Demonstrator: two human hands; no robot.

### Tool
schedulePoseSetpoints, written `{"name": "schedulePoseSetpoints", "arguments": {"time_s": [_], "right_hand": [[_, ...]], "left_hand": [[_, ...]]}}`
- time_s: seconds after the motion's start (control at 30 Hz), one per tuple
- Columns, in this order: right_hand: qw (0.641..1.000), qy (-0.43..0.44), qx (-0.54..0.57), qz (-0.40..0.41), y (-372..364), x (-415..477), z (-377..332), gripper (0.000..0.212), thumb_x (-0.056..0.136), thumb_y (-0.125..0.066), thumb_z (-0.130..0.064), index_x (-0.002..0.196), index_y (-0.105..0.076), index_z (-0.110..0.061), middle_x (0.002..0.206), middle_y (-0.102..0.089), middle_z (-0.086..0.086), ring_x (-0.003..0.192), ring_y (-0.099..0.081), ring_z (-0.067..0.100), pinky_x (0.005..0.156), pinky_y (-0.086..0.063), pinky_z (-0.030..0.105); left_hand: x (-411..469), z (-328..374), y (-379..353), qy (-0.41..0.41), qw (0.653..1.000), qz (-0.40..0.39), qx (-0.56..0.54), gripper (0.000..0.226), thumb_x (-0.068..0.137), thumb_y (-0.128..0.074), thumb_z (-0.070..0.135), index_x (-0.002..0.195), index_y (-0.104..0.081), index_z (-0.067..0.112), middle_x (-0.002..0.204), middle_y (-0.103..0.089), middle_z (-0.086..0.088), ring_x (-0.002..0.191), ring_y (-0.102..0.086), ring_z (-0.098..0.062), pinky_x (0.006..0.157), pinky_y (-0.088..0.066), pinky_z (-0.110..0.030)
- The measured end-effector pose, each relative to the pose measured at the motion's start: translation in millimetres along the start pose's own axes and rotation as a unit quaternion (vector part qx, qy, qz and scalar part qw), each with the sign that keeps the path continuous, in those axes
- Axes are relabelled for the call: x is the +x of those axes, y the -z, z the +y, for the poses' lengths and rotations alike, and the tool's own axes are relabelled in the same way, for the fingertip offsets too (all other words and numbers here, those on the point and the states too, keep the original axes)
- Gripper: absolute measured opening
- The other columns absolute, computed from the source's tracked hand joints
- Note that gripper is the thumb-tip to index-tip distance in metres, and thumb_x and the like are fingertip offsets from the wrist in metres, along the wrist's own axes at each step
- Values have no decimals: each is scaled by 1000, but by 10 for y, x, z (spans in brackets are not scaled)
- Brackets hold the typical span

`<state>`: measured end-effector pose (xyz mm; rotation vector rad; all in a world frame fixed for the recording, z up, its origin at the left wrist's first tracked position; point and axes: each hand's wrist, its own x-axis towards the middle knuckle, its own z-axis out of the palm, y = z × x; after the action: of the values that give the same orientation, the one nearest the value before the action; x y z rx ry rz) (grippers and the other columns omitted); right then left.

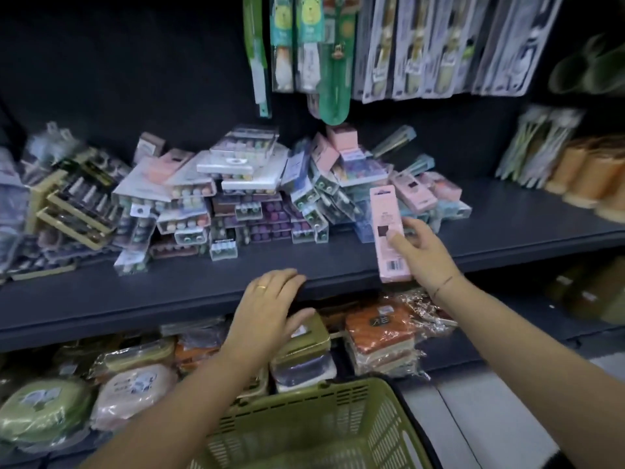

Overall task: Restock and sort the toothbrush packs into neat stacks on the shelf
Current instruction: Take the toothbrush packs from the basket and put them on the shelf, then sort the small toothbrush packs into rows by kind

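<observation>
On the dark shelf (pixel 507 238), from 9 o'clock across to the middle of the view, a heap of toothbrush packs (pixel 250 198) lies tumbled, clear boxes and pink cartons at all angles, some flat and some leaning on their neighbours. At 4 o'clock of that heap the right hand (pixel 422 255) holds a long pink pack (pixel 387 228) nearly upright above the shelf's front edge, barcode end down; the thumb lies across its face and the fingers (pixel 414 226) curl round its far side, clamped on it. At 6 o'clock of the heap the left hand (pixel 270 299) rests on the shelf's front lip, its fingers gently bent, close together and holding nothing, a ring (pixel 261 287) on one of them. Hanging packs (pixel 406 45) fill the view at 12 to 1 o'clock. Orange goods (pixel 585 174) stand on the shelf at 3 o'clock. Below the left hand, at 6 o'clock, sits a green basket (pixel 321 431), and wrapped goods (pixel 378 336) line the lower shelf behind it.
</observation>
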<state>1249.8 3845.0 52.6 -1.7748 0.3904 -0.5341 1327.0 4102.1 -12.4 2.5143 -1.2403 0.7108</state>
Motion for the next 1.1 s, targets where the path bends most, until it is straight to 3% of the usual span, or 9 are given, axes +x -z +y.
{"name": "schedulePoseSetpoints", "arguments": {"time_s": [0.17,0.3,0.4,0.47,0.57,0.73,0.87,0.97,1.1], "right_hand": [[990,20,-54,131,397,487,-121,35,96,-57,-18,130,-49,-14,105,-58,8,85,-58,20,57,-43,10],[979,25,-121,163,712,851,-120,33,94,-54,-25,127,-51,-25,113,-60,2,93,-59,20,61,-44,19],[971,40,-135,195,908,1140,-105,32,92,-56,-26,124,-54,-25,95,-58,-6,97,-61,24,77,-52,34],[967,31,-132,217,1026,1293,-63,29,91,-57,-28,121,-56,-26,83,-53,-14,95,-62,26,82,-55,48],[962,3,-146,232,1191,1470,100,30,90,-58,-30,120,-58,-24,85,-53,-11,97,-63,27,84,-55,51],[944,-41,-190,266,1498,1683,456,32,88,-60,-25,120,-59,-20,92,-58,-4,86,-55,19,75,-43,29],[927,-11,-216,306,1797,1851,688,30,86,-63,-28,115,-62,-19,104,-65,1,93,-56,20,74,-42,29],[922,13,-282,264,1978,1991,890,32,84,-64,-23,115,-64,-16,114,-66,7,110,-55,30,83,-47,35],[924,14,-361,125,2071,2077,1042,44,84,-71,-23,125,-59,-13,115,-65,12,115,-46,34,92,-44,40]], "left_hand": [[649,263,44,-26,994,-108,-22,80,90,-20,66,146,-45,15,150,-45,-6,138,-41,-26,114,-30,-40],[1225,548,22,-56,997,-61,-12,84,89,-13,68,154,-28,16,160,-26,-7,149,-19,-25,121,-5,-36],[1675,767,-74,-69,995,-64,-18,79,94,-22,66,157,-10,20,164,-10,-3,151,-4,-19,120,4,-32],[1914,902,-186,-68,994,-74,-30,75,98,-28,61,157,-7,19,165,-7,-2,151,-2,-18,121,4,-32],[2142,1097,-404,-53,994,-78,-52,74,99,-32,58,157,-10,19,164,-10,-3,151,-5,-20,121,0,-32],[2414,1415,-720,21,993,-69,-89,70,99,-34,58,156,-14,22,164,-13,-3,150,-9,-22,120,-5,-36],[2560,1596,-924,100,991,-9,-86,67,99,-37,56,154,-24,22,161,-24,-6,148,-21,-25,119,-15,-38],[2612,1707,-1066,160,981,5,-107,65,98,-41,54,153,-28,22,159,-28,-5,146,-25,-26,115,-29,-40],[2646,1865,-1182,239,953,58,-175,60,98,-50,46,151,-33,23,158,-30,-4,139,-36,-26,107,-36,-40]]}}
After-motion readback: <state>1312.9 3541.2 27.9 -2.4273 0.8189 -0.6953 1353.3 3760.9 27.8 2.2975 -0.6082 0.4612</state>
